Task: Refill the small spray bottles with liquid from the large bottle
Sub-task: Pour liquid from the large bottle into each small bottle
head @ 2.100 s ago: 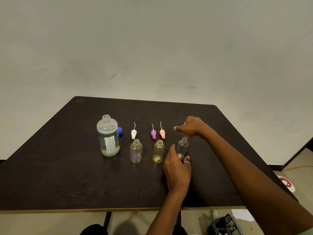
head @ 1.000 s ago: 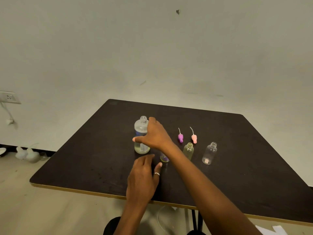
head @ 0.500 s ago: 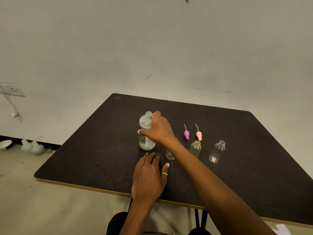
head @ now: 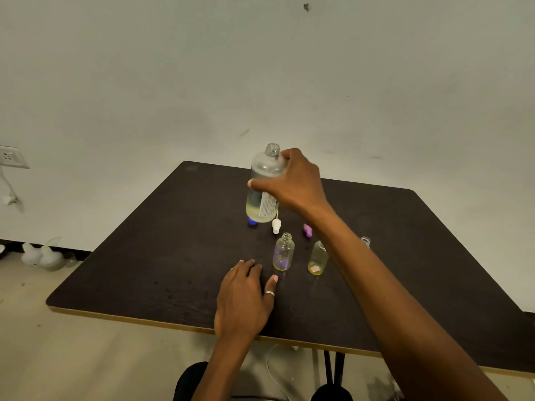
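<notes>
My right hand (head: 292,180) grips the large clear bottle (head: 262,195), uncapped and partly filled with pale liquid, held upright above the dark table (head: 150,256). Two small open bottles stand nearer me: one with a purple tint (head: 283,252) and one yellowish (head: 317,259). A third small bottle (head: 365,241) shows only its neck behind my right forearm. My left hand (head: 246,296) rests flat on the table, just left of the purple-tinted bottle. A white spray top (head: 276,224), a purple spray top (head: 307,230) and a blue cap (head: 252,223) lie behind the small bottles.
The table's near edge (head: 130,316) has a light wood trim. Pale objects (head: 43,257) sit on the floor by the wall at left, below a wall socket (head: 10,156). Table legs (head: 333,369) show under the front edge.
My right hand took hold of the large bottle and lifted it off the table. My left hand stayed flat on the table. The view shifted.
</notes>
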{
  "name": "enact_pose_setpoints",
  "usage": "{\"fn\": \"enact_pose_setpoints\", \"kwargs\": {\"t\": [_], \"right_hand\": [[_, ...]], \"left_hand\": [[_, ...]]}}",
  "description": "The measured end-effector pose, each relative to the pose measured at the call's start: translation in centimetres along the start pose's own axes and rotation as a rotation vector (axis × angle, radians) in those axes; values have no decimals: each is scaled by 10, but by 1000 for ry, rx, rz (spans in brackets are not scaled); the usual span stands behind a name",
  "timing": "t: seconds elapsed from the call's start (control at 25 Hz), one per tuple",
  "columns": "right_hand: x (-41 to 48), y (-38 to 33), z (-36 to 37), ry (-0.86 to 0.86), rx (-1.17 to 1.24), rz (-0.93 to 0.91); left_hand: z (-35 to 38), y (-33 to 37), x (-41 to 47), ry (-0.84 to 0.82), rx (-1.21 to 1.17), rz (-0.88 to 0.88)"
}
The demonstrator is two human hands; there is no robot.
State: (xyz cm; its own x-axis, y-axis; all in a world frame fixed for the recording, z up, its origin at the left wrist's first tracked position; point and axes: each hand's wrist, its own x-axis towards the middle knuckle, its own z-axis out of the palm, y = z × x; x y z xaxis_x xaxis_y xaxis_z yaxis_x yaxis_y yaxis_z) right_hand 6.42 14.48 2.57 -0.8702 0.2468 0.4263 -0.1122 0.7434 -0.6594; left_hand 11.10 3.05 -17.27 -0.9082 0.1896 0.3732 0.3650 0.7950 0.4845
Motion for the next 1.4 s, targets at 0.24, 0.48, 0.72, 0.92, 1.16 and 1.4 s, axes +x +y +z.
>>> {"fn": "enact_pose_setpoints", "kwargs": {"t": [0.24,0.48,0.72,0.92,1.16,1.4], "right_hand": [[-15,-1,-61,103,73,-6],[-47,13,-97,102,45,30],[-74,31,-100,115,106,109],[-83,42,-94,124,119,119],[-90,49,-92,109,25,50],[-106,50,-96,77,-167,-45]], "left_hand": [[-11,4,8,-88,-180,-109],[-24,30,37,-177,-485,-98],[-8,42,45,-193,-575,-182],[-15,42,48,-126,-581,-187],[-70,52,42,-30,-609,-40],[-112,66,15,-12,-642,30]]}}
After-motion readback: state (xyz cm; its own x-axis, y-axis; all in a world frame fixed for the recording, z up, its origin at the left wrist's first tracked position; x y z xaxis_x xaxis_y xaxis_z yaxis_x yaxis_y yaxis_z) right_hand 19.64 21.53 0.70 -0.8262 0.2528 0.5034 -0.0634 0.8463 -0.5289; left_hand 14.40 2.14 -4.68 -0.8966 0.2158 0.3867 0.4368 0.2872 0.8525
